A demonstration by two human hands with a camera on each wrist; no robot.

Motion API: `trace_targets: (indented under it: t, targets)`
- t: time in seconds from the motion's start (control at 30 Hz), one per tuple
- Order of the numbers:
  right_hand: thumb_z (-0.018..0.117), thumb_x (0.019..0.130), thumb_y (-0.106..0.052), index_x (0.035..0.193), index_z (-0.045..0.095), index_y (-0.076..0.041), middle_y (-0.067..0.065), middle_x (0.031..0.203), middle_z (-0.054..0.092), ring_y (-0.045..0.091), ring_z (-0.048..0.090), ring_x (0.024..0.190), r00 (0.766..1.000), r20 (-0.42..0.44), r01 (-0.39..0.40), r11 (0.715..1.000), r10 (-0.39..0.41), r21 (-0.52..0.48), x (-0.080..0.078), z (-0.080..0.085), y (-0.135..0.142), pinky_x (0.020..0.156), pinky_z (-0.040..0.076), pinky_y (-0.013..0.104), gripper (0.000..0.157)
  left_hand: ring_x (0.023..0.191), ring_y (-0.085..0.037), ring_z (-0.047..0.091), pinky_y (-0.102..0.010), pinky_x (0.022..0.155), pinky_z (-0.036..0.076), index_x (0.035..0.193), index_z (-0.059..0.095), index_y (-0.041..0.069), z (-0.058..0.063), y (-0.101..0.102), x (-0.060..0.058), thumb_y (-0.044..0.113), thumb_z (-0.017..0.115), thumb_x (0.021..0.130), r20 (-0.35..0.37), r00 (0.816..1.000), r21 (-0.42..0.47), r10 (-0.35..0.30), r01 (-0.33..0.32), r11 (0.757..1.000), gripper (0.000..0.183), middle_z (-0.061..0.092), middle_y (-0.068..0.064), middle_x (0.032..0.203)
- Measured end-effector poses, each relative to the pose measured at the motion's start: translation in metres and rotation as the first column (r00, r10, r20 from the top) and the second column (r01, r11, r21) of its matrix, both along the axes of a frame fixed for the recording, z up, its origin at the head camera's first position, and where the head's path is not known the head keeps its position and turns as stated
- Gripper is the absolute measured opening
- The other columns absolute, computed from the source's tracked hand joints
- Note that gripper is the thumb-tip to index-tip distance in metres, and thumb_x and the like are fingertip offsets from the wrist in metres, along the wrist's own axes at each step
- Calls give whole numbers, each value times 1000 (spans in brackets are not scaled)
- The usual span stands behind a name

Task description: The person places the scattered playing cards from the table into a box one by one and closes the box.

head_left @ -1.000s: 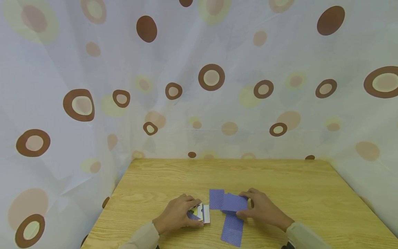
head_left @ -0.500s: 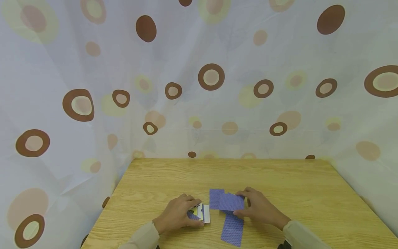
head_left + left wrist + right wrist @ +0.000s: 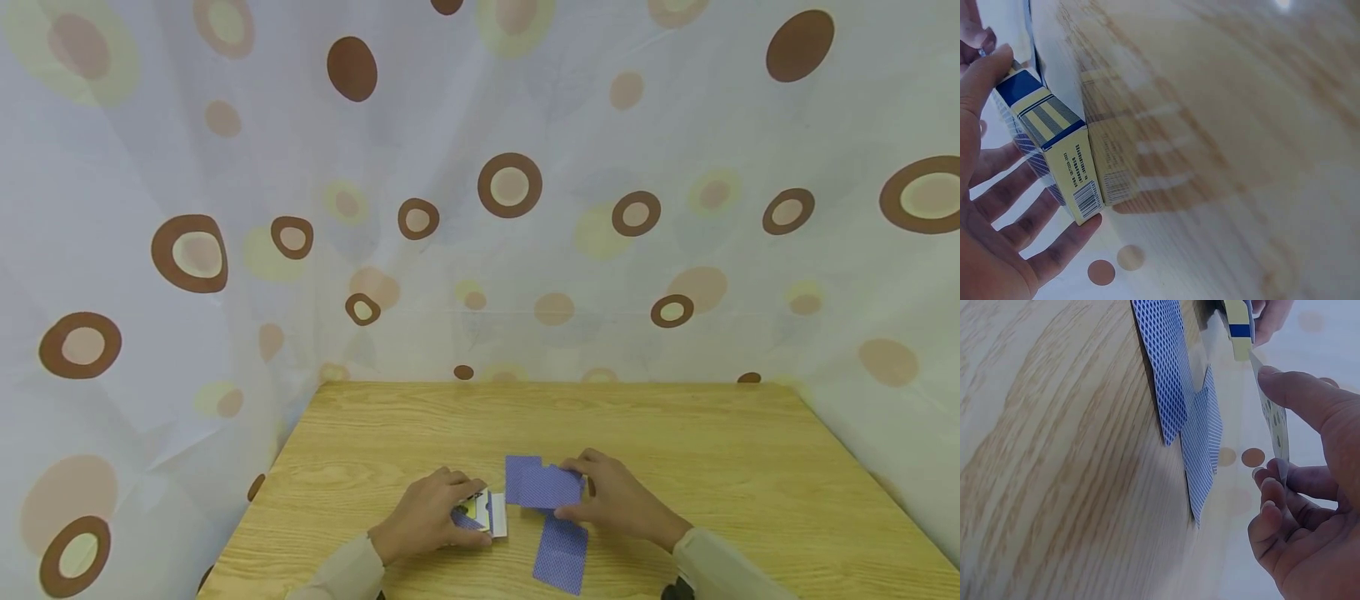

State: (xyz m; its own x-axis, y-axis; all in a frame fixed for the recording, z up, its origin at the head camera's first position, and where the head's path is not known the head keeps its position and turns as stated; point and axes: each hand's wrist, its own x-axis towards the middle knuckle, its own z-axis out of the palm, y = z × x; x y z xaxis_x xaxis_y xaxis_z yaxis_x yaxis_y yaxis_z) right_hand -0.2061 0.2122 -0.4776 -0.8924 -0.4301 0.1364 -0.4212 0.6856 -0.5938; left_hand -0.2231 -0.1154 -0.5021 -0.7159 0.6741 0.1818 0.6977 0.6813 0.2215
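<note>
My left hand [image 3: 422,518] grips a playing-card box [image 3: 1066,147] that lies on the table, thumb along one side and fingers along the other. The open end with its white flap [image 3: 498,515] faces right, and a yellow-and-white face shows on the box's top. Between thumb and fingers of my right hand [image 3: 621,500] a playing card [image 3: 551,486] is pinched at its right end, blue patterned back up. Pips show on its underside in the right wrist view. It hovers over loose blue-backed cards; one card [image 3: 561,557] lies nearest me, another [image 3: 512,479] behind the held one.
The wooden table [image 3: 375,442] reaches back to a white curtain [image 3: 420,150] with brown and yellow spots, which also hangs along both sides. In the right wrist view the loose cards [image 3: 1163,369] overlap on the tabletop.
My right hand has moved left with the card, closer to the box. More of the back card is covered now. The left hand and box have stayed in place.
</note>
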Motion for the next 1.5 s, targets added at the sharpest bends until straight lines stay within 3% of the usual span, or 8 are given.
trace_targets:
  t: [0.13, 0.57, 0.77, 1.5]
  targets:
    - [87, 81, -45, 132, 65, 2, -2, 104, 58, 9, 50, 76, 1000, -4, -8, 1000, 8, -3, 0, 1, -2, 61, 46, 25, 73, 96, -8, 57, -20, 72, 48, 136, 68, 18, 0, 0, 0, 75, 70, 81, 2, 1000, -6, 3, -3, 1000, 79, 70, 1, 121]
    - [88, 82, -40, 134, 65, 3, -1, 104, 56, 7, 47, 73, 1000, -2, -28, 1000, 28, 9, 0, -2, -13, 60, 45, 24, 72, 98, -9, 57, -23, 77, 51, 135, 68, 18, 1, 0, 0, 74, 70, 81, 0, 1000, -9, 0, 0, 1000, 79, 70, 1, 121]
    - [87, 82, -43, 133, 66, 1, -3, 104, 55, 9, 48, 78, 999, -28, -38, 998, 39, 43, 1, -4, -18, 63, 44, 24, 71, 100, -10, 58, -25, 78, 52, 137, 67, 18, 2, 1, 1, 75, 71, 80, 14, 1000, -19, 6, -5, 1000, 80, 69, 1, 121]
    - [83, 85, -49, 135, 64, -3, -7, 99, 53, 11, 48, 75, 997, -11, -73, 997, 73, 15, 4, -2, -26, 62, 42, 25, 70, 99, -10, 57, -23, 75, 49, 137, 66, 19, 2, 1, 1, 74, 71, 81, 8, 1000, -14, 7, -7, 1000, 79, 69, 1, 121]
